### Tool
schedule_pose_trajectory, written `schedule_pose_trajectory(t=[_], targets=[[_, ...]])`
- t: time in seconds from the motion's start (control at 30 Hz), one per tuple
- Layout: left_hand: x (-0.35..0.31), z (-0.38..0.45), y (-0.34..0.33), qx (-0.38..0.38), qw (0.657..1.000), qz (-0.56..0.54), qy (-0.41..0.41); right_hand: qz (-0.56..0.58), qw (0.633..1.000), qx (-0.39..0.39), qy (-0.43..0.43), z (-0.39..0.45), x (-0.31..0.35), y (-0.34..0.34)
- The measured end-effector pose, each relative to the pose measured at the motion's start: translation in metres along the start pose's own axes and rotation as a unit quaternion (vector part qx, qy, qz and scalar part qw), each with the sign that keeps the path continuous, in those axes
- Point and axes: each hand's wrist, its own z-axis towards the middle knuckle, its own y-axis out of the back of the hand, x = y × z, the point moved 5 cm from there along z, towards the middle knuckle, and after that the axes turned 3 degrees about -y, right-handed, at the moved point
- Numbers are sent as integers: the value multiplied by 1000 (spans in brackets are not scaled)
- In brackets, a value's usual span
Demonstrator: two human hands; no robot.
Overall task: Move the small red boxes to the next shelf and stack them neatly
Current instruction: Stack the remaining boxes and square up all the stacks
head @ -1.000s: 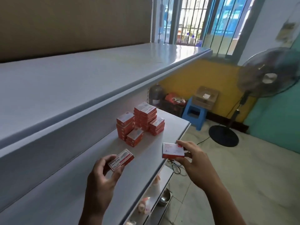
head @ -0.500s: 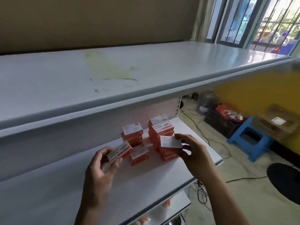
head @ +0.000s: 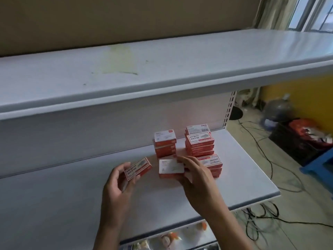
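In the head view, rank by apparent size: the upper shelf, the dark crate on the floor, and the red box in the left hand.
1. upper shelf
2. dark crate
3. red box in the left hand, though it sits nearest the camera

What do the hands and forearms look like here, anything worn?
Two bare hands: left hand and right hand. No gloves, rings, watch or wristbands visible. Both forearms are uncovered down to the frame's bottom edge, so no sleeves show. No markings or cables on them.

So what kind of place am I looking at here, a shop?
Probably a small shop or its stockroom, being set up. White metal retail shelves on a slotted upright, stacks of identical red boxes like stock, and a crate and loose cables on the tiled floor.
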Motion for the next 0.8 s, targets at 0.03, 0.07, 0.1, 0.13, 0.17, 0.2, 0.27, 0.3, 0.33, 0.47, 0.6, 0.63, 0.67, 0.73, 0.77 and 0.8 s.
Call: schedule_pose_trajectory(t=[0.03, 0.07, 0.1, 0.13, 0.17, 0.2, 0.27, 0.3, 0.33, 0.47, 0.6, 0.63, 0.67, 0.73, 0.77, 0.8], targets=[[0, 1, 4, -7, 1000, 4, 0, -2, 1000, -7, 6, 3, 1, -8], [1, 1, 7, -14, 1000, 8, -2, -8, 1000, -13, 10, 6, 1, -14], [3, 2, 10, -19, 1000, 13, -3, -12, 1000, -20, 10, 8, 0, -20], [3, 2, 12, -21, 1000, 16, -4, -11, 999, -29, 10, 11, -2, -24], [3, 2, 12, -22, 1000, 18, -6, -10, 999, -38, 11, 13, -2, -26], [2, 3, 12, -21, 1000, 17, -9, -11, 999, -47, 12, 16, -2, -27], [3, 6, 12, -11, 1000, 10, -14, -20, 998, -54, 15, 19, -3, -30], [3, 7, 11, -2, 1000, 9, -16, -30, 998, -57, 15, 20, -4, -31], [4, 9, 10, 7, 1000, 11, -16, -42, 997, -59, 12, 20, -6, -32], [4, 22, 7, 25, 999, 15, -25, -73, 996, -55, -4, 22, -11, -37], [0, 29, 1, 50, 998, 14, -37, -80, 994, -68, -15, 23, -12, -40], [0, 29, 0, 54, 998, 12, -38, -81, 994, -72, -14, 23, -12, -41], [0, 29, -1, 58, 997, 10, -39, -77, 994, -77, -13, 23, -12, -40], [0, 28, -3, 62, 997, 6, -39, -56, 995, -81, -24, 25, -13, -39], [0, 27, -5, 64, 997, 4, -39, -40, 996, -78, -31, 26, -13, -40], [0, 27, -7, 67, 997, 2, -38, -25, 996, -77, -35, 26, -13, -40]])
